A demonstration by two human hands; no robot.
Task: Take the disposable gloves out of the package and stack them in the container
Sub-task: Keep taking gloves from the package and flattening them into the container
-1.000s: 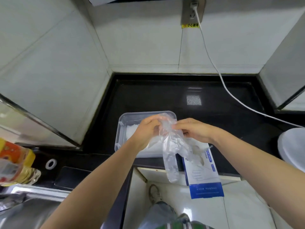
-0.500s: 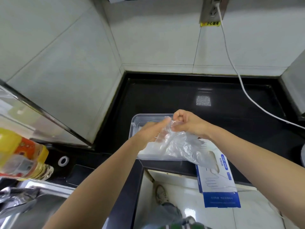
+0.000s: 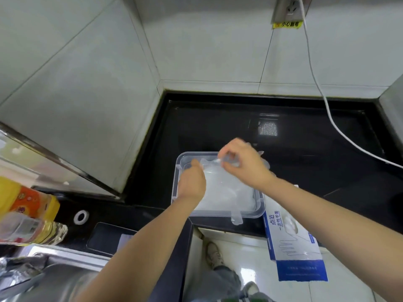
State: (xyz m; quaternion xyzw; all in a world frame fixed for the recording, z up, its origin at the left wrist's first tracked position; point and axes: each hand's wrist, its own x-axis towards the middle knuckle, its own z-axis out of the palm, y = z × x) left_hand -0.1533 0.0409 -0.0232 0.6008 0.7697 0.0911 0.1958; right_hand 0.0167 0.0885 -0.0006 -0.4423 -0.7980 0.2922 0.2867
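Observation:
A clear plastic container [image 3: 259, 211] sits at the front edge of the black counter. Inside it lies a stack of thin transparent gloves [image 3: 226, 190]; one glove's end hangs over the front rim. My left hand [image 3: 192, 184] is inside the container's left part, its fingers on the top glove. My right hand [image 3: 242, 162] hovers over the container's far edge and pinches the glove's cuff end. The white and blue glove package [image 3: 292, 243] lies to the right of the container, sticking out over the counter edge.
A white cable [image 3: 327, 105] runs from a wall socket [image 3: 287, 9] down across the counter to the right. A yellow oil bottle [image 3: 24, 212] and a steel sink [image 3: 43, 280] are at the lower left. Tiled walls close the corner behind.
The glove hung down between both hands a second ago. Both hands have moved it forward and laid it flat in the container, and the view has shifted left.

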